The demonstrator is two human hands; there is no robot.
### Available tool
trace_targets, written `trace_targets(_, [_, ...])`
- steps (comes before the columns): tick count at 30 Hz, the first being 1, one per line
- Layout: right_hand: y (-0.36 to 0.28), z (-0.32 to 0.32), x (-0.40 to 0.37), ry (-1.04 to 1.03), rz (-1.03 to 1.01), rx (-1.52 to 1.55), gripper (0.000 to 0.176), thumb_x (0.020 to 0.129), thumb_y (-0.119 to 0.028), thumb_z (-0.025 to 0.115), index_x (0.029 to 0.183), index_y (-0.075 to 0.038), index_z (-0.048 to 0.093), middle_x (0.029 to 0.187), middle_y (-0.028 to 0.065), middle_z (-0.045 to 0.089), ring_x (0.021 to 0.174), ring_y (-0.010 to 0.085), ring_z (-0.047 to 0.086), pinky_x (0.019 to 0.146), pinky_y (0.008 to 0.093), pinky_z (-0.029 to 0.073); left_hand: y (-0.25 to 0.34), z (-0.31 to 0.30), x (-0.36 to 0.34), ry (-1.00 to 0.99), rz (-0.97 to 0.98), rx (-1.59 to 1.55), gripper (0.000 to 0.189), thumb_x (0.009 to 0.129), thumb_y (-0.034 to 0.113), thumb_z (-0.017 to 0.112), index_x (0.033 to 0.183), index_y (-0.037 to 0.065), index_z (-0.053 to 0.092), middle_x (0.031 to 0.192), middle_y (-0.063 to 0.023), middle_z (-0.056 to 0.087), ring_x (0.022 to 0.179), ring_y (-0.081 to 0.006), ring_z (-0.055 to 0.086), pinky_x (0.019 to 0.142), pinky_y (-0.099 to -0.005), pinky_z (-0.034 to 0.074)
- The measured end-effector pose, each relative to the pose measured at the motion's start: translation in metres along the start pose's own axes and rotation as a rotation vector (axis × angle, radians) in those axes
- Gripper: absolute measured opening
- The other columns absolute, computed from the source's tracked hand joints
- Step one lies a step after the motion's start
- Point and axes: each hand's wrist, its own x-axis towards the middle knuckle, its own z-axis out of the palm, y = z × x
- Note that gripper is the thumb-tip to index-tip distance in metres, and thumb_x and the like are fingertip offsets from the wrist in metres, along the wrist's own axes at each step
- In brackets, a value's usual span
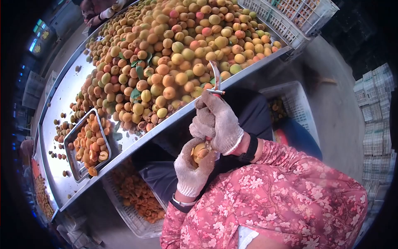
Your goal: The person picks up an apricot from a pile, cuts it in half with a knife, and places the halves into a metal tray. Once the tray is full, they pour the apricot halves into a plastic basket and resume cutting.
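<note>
In a knitted glove, my left hand [194,168] is closed round a yellow-orange fruit [200,153] in front of my chest. My right hand [217,120], also gloved, is just above it, wrapped round the handle of a curved-blade tool [216,79]. The blade points up towards the table edge, and the lower end of the handle is close to the fruit. The handle is mostly hidden by the glove. Beyond both hands, a large heap of yellow, orange and reddish fruits [166,68] with a few green leaves lies on the metal table.
A metal tray [76,170] of halved fruits stands on the table [54,124] at left. Below are a crate [146,233] of halves and a white crate [304,106]. More crates [290,31] stand top right. Another person's gloved hand [107,13] is at top left.
</note>
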Motion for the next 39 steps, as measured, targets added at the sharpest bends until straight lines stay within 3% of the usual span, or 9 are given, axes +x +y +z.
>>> trace_targets(8, [0.002, -0.004, 0.002, -0.028, 0.161, 0.141, 0.029, 0.1, -0.036, 0.051, 0.08, -0.015, 0.051, 0.047, -0.0074, 0.025, 0.036, 0.0106, 0.024, 0.042, 0.0284, 0.024, 0.0, -0.002, 0.0, -0.028, 0.118, 0.042, 0.043, 0.076, 0.008, 0.077, 0.113, -0.003, 0.057, 0.097, -0.008, 0.065, 0.085, -0.0123, 0.062, 0.077, -0.0265, 0.051])
trace_targets(10, [0.002, -0.007, 0.004, -0.028, 0.21, 0.166, 0.03, 0.101, -0.036, 0.05, 0.08, -0.015, 0.051, 0.047, -0.0075, 0.025, 0.036, 0.0106, 0.024, 0.042, 0.0284, 0.024, -0.011, 0.0, 0.003, -0.015, 0.225, 0.111, 0.037, 0.077, 0.007, 0.078, 0.106, -0.004, 0.059, 0.087, -0.0098, 0.067, 0.079, -0.0135, 0.065, 0.072, -0.0277, 0.053])
trace_targets(13, [0.005, -0.014, 0.01, 0.021, 0.193, 0.022, 0.03, 0.102, -0.035, 0.047, 0.081, -0.014, 0.051, 0.047, -0.0076, 0.025, 0.036, 0.0107, 0.024, 0.041, 0.0283, 0.023, -0.015, 0.003, 0.001, -0.018, 0.015, -0.135, 0.038, 0.077, 0.006, 0.078, 0.107, -0.004, 0.058, 0.09, -0.0082, 0.066, 0.081, -0.0125, 0.063, 0.073, -0.0267, 0.052])
trace_targets(17, [0.006, -0.016, 0.012, 0.038, 0.211, 0.052, 0.032, 0.1, -0.038, 0.05, 0.081, -0.012, 0.054, 0.047, -0.007, 0.026, 0.036, 0.0103, 0.026, 0.042, 0.028, 0.025, -0.019, -0.001, 0.0, -0.067, 0.009, -0.061, 0.046, 0.074, -0.001, 0.075, 0.115, -0.002, 0.054, 0.099, -0.0067, 0.063, 0.085, -0.0117, 0.061, 0.076, -0.0243, 0.051])
trace_targets(26, [0.003, 0.0, 0.007, -0.014, 0.087, 0.042, 0.032, 0.1, -0.039, 0.05, 0.082, -0.012, 0.054, 0.046, -0.0069, 0.028, 0.035, 0.0113, 0.027, 0.042, 0.0288, 0.024, -0.012, -0.002, -0.001, -0.049, -0.136, -0.289, 0.044, 0.081, 0.002, 0.068, 0.121, -0.003, 0.05, 0.1, -0.0096, 0.062, 0.076, -0.0126, 0.063, 0.067, -0.0251, 0.054])
trace_targets(31, [0.006, 0.015, -0.006, 0.004, -0.2, -0.218, 0.029, 0.099, -0.036, 0.053, 0.086, -0.009, 0.054, 0.046, -0.0047, 0.033, 0.035, 0.0117, 0.031, 0.043, 0.0297, 0.028, -0.01, -0.001, -0.002, -0.025, -0.158, -0.288, 0.041, 0.085, 0.006, 0.066, 0.121, -0.004, 0.05, 0.098, -0.0091, 0.063, 0.075, -0.0127, 0.063, 0.066, -0.0249, 0.053])
trace_targets(35, [0.006, 0.019, -0.011, -0.079, -0.223, -0.167, 0.022, 0.099, -0.029, 0.056, 0.086, -0.011, 0.053, 0.048, -0.0027, 0.038, 0.035, 0.0119, 0.032, 0.039, 0.0303, 0.028, -0.002, 0.0, -0.004, -0.013, -0.102, -0.216, 0.04, 0.085, 0.006, 0.067, 0.12, -0.005, 0.051, 0.097, -0.0088, 0.063, 0.074, -0.0126, 0.063, 0.066, -0.0251, 0.053])
trace_targets(37, [0.005, 0.021, -0.014, -0.051, -0.181, -0.221, 0.033, 0.099, -0.039, 0.054, 0.086, -0.009, 0.054, 0.046, -0.0045, 0.032, 0.035, 0.012, 0.032, 0.044, 0.0302, 0.029, -0.009, 0.0, -0.006, -0.001, 0.059, -0.073, 0.039, 0.085, 0.007, 0.066, 0.119, -0.006, 0.051, 0.097, -0.0087, 0.063, 0.074, -0.0122, 0.063, 0.066, -0.0242, 0.052])
trace_targets(39, [0.006, 0.01, -0.007, -0.049, -0.082, -0.063, 0.03, 0.099, -0.037, 0.055, 0.087, -0.01, 0.053, 0.047, -0.004, 0.033, 0.035, 0.0119, 0.031, 0.043, 0.0296, 0.028, -0.009, -0.001, -0.006, -0.006, 0.078, -0.028, 0.039, 0.086, 0.009, 0.065, 0.119, -0.006, 0.051, 0.097, -0.0086, 0.063, 0.074, -0.0122, 0.063, 0.066, -0.0238, 0.052])
